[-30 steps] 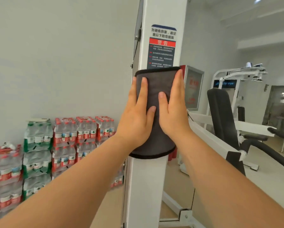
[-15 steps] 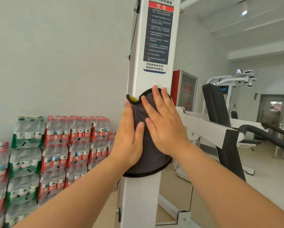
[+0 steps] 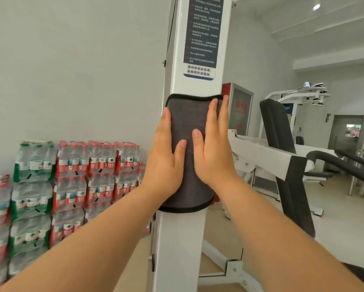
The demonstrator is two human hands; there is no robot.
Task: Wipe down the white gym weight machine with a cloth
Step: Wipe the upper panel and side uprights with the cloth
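A grey cloth [image 3: 189, 114] with a black edge lies flat against the white upright post [image 3: 181, 245] of the weight machine, just below a dark warning label [image 3: 202, 34]. My left hand [image 3: 165, 163] presses the cloth's left side with straight fingers; its outer fingers wrap past the post's edge and are hidden. My right hand [image 3: 213, 148] presses the right side, fingers straight and pointing up. The two thumbs nearly meet at the cloth's middle.
Shrink-wrapped packs of water bottles [image 3: 71, 182] are stacked against the wall at left. To the right are the machine's white arm [image 3: 261, 152], a black back pad [image 3: 276, 125], a red cabinet [image 3: 239, 108] and another white machine [image 3: 299, 95].
The cloth sat high over the label's lower part, slid down below it, and the right hand, angled across the cloth half a second ago, now points straight up with the cloth flattened.
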